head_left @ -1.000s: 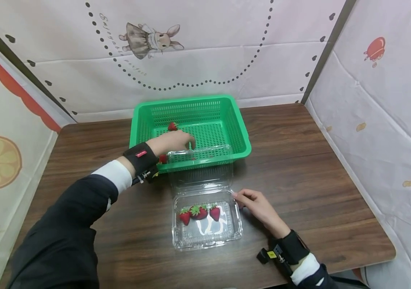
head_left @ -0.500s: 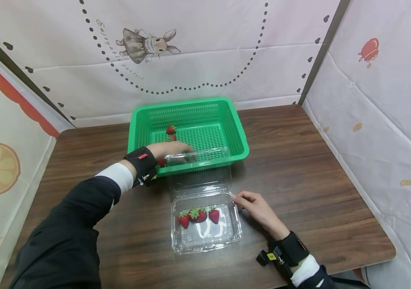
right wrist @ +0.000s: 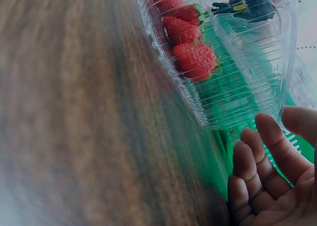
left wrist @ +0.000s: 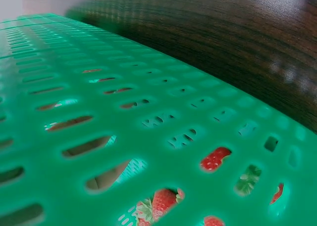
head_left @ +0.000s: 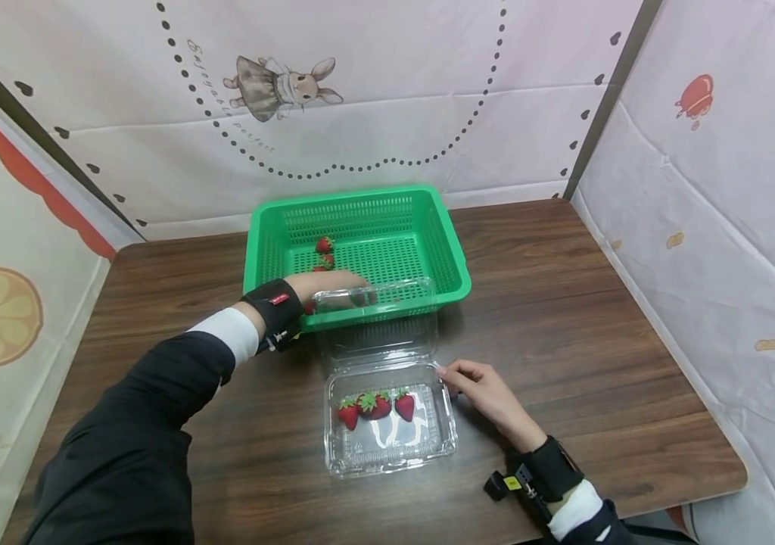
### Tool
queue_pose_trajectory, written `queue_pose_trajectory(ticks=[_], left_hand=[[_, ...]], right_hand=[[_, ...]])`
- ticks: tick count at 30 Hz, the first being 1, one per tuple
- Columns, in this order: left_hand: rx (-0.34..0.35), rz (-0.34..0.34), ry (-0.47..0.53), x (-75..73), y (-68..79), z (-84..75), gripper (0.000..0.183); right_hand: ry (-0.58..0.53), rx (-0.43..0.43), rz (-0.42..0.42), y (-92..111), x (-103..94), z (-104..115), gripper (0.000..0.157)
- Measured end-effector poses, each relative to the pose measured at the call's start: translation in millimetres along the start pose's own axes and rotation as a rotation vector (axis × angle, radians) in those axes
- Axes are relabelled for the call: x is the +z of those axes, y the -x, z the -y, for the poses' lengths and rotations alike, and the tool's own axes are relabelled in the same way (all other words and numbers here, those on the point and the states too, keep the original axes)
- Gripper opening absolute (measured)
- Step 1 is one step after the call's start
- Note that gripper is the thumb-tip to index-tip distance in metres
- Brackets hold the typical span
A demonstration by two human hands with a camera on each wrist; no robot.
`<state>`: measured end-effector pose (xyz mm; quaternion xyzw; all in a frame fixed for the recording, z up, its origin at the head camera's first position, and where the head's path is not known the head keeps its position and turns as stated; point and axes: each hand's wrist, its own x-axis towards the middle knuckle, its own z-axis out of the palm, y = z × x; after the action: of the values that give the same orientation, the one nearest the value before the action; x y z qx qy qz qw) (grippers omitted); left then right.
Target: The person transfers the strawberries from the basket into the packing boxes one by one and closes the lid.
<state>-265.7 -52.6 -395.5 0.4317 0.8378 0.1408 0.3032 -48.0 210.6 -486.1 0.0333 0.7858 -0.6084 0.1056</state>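
Observation:
My left hand (head_left: pixel 333 281) reaches down inside a green plastic basket (head_left: pixel 353 216), its fingertips partly behind the raised clear lid (head_left: pixel 387 333). I cannot tell whether those fingers hold a strawberry. In the left wrist view, the slotted basket wall (left wrist: pixel 148 112) hides most of the hand. My right hand (head_left: pixel 486 390) pinches the right rim of an open clear plastic clamshell box (head_left: pixel 421 446) between thumb and index finger. The right wrist view shows this right hand (right wrist: pixel 275 169) at the box's corner, the other fingers curled. Several strawberries (head_left: pixel 374 405) lie in a row in the box.
More strawberries (head_left: pixel 324 244) lie in the basket's left part, and others (left wrist: pixel 163 202) show through its slots. Basket and box share a brown wood-grain table (head_left: pixel 564 325). Printed white cloth (head_left: pixel 387 91) hangs along the back and sides.
My left hand has lowered deeper into the basket, its fingers now farther behind the clear lid. My right hand keeps its place on the box rim.

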Motion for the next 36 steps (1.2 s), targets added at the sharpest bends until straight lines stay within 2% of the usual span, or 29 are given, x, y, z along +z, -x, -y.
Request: queue_pose_trajectory(ticks=[4,8,11,15,21,28,36], left_hand=[[0.007,0.021,-0.001,-0.4,0.0,-0.2,0.034],[0.037,-0.001,-0.067,-3.1,5.4,4.3,0.04],[0.031,-0.04,-0.099,-7.4,11.6,9.9,0.043],[-0.007,-0.088,-0.061,-16.5,19.8,17.3,0.032],[-0.07,-0.193,-0.068,-38.3,35.9,21.5,0.028],[-0.054,-0.351,-0.073,-69.5,66.4,4.4,0.03],[-0.046,-0.437,-0.076,-86.3,100.7,-21.0,0.034]], right_hand=[[-0.002,-0.002,-0.004,0,0.2,0,0.029],[0.002,0.004,-0.004,0,0.9,-1,0.03],[0.005,0.01,0.0,0,1.8,0,0.031],[0.011,0.016,0.001,0,2.4,1,0.031],[0.018,0.031,-0.005,2,2.5,2,0.032],[0.015,0.045,-0.01,4,3.3,5,0.032],[0.013,0.039,-0.001,4,3.8,6,0.033]])
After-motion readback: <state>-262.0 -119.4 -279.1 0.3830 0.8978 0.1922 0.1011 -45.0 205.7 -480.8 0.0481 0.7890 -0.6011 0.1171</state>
